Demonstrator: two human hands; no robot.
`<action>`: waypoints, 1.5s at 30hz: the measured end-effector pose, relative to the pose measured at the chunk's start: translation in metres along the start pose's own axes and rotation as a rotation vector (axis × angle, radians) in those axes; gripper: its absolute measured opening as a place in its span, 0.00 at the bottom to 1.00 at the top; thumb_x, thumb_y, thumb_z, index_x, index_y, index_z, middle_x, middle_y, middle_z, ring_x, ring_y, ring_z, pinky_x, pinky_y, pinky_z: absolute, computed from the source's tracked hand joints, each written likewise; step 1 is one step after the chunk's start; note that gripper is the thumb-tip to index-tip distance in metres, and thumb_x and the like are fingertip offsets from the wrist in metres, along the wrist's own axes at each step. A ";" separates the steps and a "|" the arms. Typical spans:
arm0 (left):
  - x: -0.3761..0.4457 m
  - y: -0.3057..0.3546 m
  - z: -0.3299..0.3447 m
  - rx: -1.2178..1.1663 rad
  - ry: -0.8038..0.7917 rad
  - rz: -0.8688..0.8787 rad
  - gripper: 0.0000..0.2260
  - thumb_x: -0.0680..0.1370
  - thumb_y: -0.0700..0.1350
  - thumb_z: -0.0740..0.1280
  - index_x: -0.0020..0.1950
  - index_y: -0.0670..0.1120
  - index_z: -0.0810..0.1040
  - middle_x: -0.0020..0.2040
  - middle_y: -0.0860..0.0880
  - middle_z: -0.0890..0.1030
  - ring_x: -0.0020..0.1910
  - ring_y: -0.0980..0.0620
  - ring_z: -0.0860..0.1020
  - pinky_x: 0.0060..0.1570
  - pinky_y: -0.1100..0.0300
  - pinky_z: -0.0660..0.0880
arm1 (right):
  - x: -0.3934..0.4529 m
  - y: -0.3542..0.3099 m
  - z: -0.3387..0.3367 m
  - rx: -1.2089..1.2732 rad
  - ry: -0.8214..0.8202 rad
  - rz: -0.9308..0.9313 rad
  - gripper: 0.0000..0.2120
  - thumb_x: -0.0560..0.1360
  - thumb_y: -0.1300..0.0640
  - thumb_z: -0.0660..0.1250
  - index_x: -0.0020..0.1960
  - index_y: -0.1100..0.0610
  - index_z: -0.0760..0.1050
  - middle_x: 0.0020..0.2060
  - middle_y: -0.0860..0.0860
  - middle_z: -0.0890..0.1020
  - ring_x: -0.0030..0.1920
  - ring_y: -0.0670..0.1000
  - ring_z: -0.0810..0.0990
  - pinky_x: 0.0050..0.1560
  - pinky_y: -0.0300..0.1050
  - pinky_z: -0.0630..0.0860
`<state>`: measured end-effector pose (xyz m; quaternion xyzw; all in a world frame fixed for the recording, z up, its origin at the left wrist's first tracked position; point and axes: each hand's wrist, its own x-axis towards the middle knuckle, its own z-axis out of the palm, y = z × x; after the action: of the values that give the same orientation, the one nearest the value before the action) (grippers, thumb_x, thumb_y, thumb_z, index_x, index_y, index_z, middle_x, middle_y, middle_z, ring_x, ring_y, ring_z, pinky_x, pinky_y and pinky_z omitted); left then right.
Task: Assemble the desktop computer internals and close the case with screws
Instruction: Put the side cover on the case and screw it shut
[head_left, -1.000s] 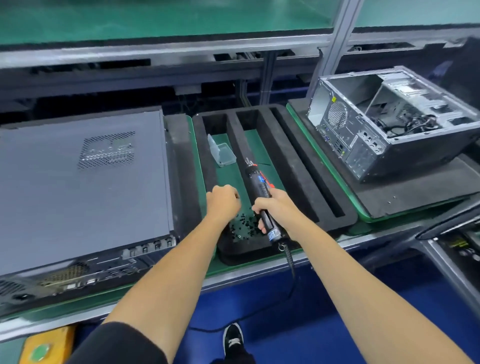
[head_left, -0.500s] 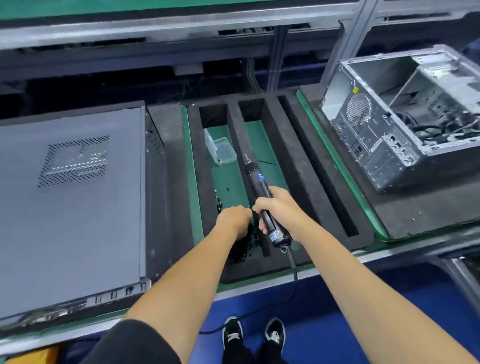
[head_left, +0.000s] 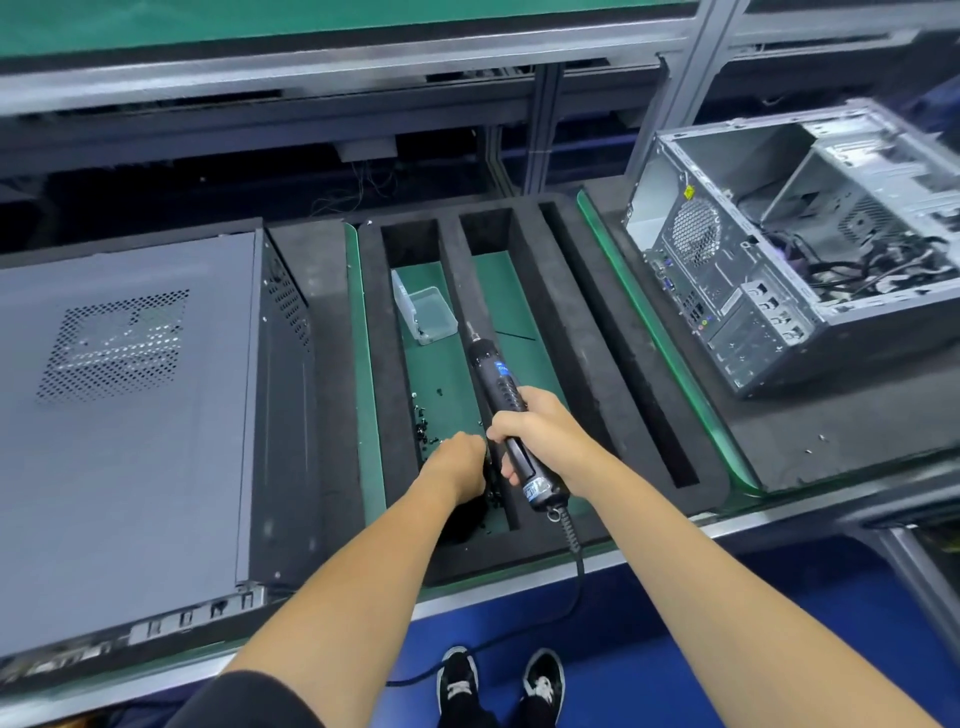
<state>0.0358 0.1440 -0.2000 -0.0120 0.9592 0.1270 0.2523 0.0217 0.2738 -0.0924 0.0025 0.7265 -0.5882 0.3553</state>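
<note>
My left hand (head_left: 457, 465) is knuckles-up in the near end of the foam tray's (head_left: 623, 364) left slot, fingers curled down into the loose black screws (head_left: 423, 431); I cannot tell whether they have pinched one yet, since my own hand hides the tips. My right hand (head_left: 540, 434) is wrapped tight round the electric screwdriver (head_left: 501, 384), bit pointing to twelve o'clock and cord trailing off the desk edge (head_left: 649, 540) at six, so I judge the tool is ready the instant a screw is up. Further up the same slot, at eleven o'clock, a clear plastic box (head_left: 431, 312) lies open and looks empty; the screws lie scattered on the green floor instead. The slots to the right hold nothing I can see. At nine o'clock lies the closed case (head_left: 124, 415), panel up, likely awaiting screws. At two o'clock an open case (head_left: 810, 249) shows cables inside.
</note>
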 end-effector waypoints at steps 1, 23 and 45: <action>-0.001 0.001 -0.004 -0.062 0.018 -0.030 0.12 0.75 0.37 0.60 0.57 0.40 0.74 0.52 0.40 0.78 0.51 0.39 0.78 0.49 0.51 0.75 | -0.001 -0.001 -0.001 -0.007 -0.002 -0.004 0.09 0.73 0.65 0.66 0.47 0.59 0.66 0.30 0.56 0.74 0.25 0.54 0.75 0.27 0.44 0.75; -0.002 -0.005 -0.029 -0.264 0.214 -0.222 0.08 0.73 0.31 0.63 0.46 0.38 0.81 0.37 0.43 0.77 0.36 0.43 0.73 0.40 0.56 0.75 | -0.017 0.007 -0.005 -0.013 0.000 0.001 0.08 0.73 0.65 0.66 0.48 0.59 0.67 0.32 0.56 0.73 0.24 0.53 0.76 0.26 0.42 0.75; 0.005 0.000 0.012 -0.057 -0.022 -0.040 0.09 0.76 0.41 0.63 0.55 0.41 0.73 0.53 0.41 0.78 0.51 0.41 0.78 0.43 0.54 0.71 | 0.006 0.005 -0.012 0.027 0.010 0.019 0.10 0.72 0.65 0.66 0.45 0.58 0.65 0.28 0.53 0.73 0.25 0.55 0.75 0.27 0.42 0.75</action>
<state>0.0372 0.1471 -0.2128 -0.0369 0.9519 0.1494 0.2651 0.0131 0.2836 -0.0987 0.0171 0.7203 -0.5944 0.3572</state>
